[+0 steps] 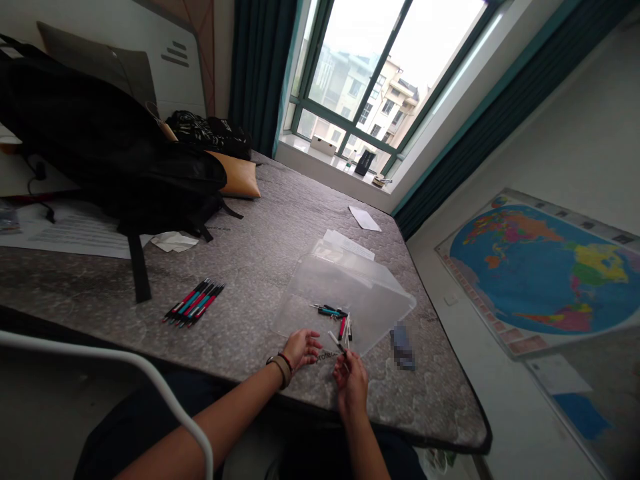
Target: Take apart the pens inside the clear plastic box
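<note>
My right hand (353, 381) is closed on a slim black-and-white pen part (337, 341), pinched at its lower end and tilted up to the left. Nearby on the left, my left hand (303, 349) is held with fingers slightly spread and nothing in them. A clear plastic sheet or folder (295, 308) lies just beyond both hands. On it is a loose heap of pen parts (333, 311) in teal, black, red and white. Several red, teal and black pens (194, 303) lie side by side to the left of the sheet.
Everything lies on a grey quilted mattress (250, 267). A black backpack (125, 147), a tan pouch (240, 175) and papers (65, 230) are at the left. A blurred dark item (403, 348) sits right of the sheet. A white curved rail (150, 377) crosses the lower left.
</note>
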The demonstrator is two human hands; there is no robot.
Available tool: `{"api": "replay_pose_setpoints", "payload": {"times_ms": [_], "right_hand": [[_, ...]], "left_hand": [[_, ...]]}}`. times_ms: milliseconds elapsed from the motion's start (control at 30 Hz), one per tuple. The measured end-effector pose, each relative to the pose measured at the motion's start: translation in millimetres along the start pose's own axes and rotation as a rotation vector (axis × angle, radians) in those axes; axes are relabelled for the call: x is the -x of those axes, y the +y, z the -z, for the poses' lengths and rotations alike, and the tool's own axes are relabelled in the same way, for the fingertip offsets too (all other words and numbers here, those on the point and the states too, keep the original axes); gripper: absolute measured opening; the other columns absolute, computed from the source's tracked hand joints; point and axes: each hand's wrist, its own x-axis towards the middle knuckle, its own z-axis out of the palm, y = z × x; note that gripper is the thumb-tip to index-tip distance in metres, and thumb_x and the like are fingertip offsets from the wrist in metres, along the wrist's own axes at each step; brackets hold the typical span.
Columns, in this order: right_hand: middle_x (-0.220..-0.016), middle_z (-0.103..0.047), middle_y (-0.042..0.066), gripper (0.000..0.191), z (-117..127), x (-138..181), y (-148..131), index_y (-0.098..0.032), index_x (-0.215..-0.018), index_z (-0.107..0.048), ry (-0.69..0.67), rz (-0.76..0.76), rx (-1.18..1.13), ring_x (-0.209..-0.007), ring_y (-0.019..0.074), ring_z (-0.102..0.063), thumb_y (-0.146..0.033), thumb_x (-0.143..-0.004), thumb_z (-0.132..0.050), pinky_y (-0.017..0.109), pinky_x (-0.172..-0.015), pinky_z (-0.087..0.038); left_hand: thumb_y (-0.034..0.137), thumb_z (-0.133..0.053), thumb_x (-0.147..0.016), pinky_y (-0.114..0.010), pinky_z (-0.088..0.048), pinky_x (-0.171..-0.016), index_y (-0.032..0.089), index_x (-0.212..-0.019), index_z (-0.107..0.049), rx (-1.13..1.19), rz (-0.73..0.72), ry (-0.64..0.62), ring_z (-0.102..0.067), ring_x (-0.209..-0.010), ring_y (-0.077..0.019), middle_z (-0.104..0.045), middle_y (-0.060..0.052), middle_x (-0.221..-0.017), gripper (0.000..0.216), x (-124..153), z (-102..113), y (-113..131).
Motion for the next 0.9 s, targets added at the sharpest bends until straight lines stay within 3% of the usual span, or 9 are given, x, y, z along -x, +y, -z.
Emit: {"api": "replay_pose_setpoints", "payload": {"times_ms": [67, 200, 333, 400, 467, 567, 767, 900], "right_hand": [[-0.063, -0.062, -0.004, 0.038, 13.8, -7.7, 14.1, -0.019, -0.088, -0.06, -0.003, 0.008, 0.013, -0.049, 0.009, -0.054, -0.04, -0.064, -0.08, 0.018, -0.043, -0.044], [-0.062, -0.062, -0.003, 0.035, 28.9, -12.1, 27.9, -0.019, -0.088, -0.06, -0.166, 0.032, 0.051, -0.047, 0.0079, -0.051, -0.042, -0.069, -0.079, 0.017, -0.041, -0.041], [-0.06, -0.062, -0.003, 0.036, 29.3, -12.8, 28.6, -0.018, -0.087, -0.06, -0.205, 0.046, 0.128, -0.045, 0.0077, -0.049, -0.045, -0.071, -0.077, 0.017, -0.041, -0.039], [-0.06, -0.062, -0.003, 0.036, 28.9, -13.8, 28.2, -0.019, -0.087, -0.06, -0.213, 0.043, 0.142, -0.045, 0.008, -0.049, -0.046, -0.071, -0.077, 0.017, -0.041, -0.039], [-0.062, -0.063, -0.003, 0.036, 29.5, -14.7, 27.7, -0.019, -0.087, -0.06, -0.222, 0.025, 0.126, -0.046, 0.0082, -0.05, -0.045, -0.07, -0.078, 0.017, -0.042, -0.039], [-0.064, -0.064, -0.002, 0.034, 32.2, -15.5, 26.7, -0.019, -0.087, -0.061, -0.237, -0.008, 0.065, -0.049, 0.0087, -0.052, -0.044, -0.071, -0.077, 0.018, -0.044, -0.041], [-0.067, -0.065, 0.0, 0.03, 35.6, -15.1, 26.1, -0.02, -0.087, -0.062, -0.289, -0.013, 0.056, -0.05, 0.0094, -0.053, -0.044, -0.075, -0.074, 0.019, -0.046, -0.041], [-0.065, -0.064, -0.001, 0.03, 33.6, -14.5, 26.7, -0.019, -0.085, -0.061, -0.288, 0.008, 0.076, -0.047, 0.0085, -0.051, -0.045, -0.077, -0.073, 0.019, -0.045, -0.039]], "left_hand": [[0.027, -0.044, -0.088, -0.023, -0.048, -0.057, 0.014, -0.099, -0.054, 0.003, -0.03, 0.023, -0.059, -0.057, -0.0105, -0.064, -0.005, -0.08, 0.019, -0.5, 1.7, 1.6], [0.019, -0.045, -0.087, -0.025, -0.051, -0.059, 0.012, -0.112, -0.054, -0.12, -0.073, 0.06, -0.064, -0.061, -0.0111, -0.068, -0.012, -0.101, 0.027, -2.8, 3.1, 2.9], [0.027, -0.046, -0.091, -0.025, -0.051, -0.063, 0.015, -0.124, -0.059, -0.533, -0.422, 0.145, -0.066, -0.066, -0.0126, -0.071, -0.011, -0.112, 0.037, -1.0, 2.7, 7.7], [0.032, -0.048, -0.092, -0.027, -0.051, -0.072, 0.017, -0.124, -0.063, -0.694, -0.615, 0.171, -0.068, -0.071, -0.0147, -0.074, -0.009, -0.105, 0.039, 1.7, 1.1, 12.7], [0.038, -0.049, -0.092, -0.027, -0.051, -0.076, 0.017, -0.122, -0.066, -0.783, -0.719, 0.176, -0.069, -0.073, -0.0165, -0.076, -0.007, -0.095, 0.04, 3.2, -2.6, 18.9], [0.04, -0.051, -0.091, -0.027, -0.051, -0.075, 0.019, -0.118, -0.07, -0.882, -0.782, 0.118, -0.069, -0.073, -0.0176, -0.077, -0.005, -0.085, 0.039, -0.7, -14.2, 28.9], [0.036, -0.058, -0.088, -0.027, -0.048, -0.087, 0.028, -0.105, -0.076, -1.131, -0.883, -0.156, -0.069, -0.093, -0.0203, -0.076, -0.003, -0.098, 0.026, -27.0, -46.5, 44.2], [0.035, -0.06, -0.086, -0.029, -0.047, -0.086, 0.031, -0.099, -0.077, -1.147, -0.847, -0.214, -0.068, -0.091, -0.0231, -0.076, -0.004, -0.096, 0.022, -40.5, -48.4, 47.2]]}}
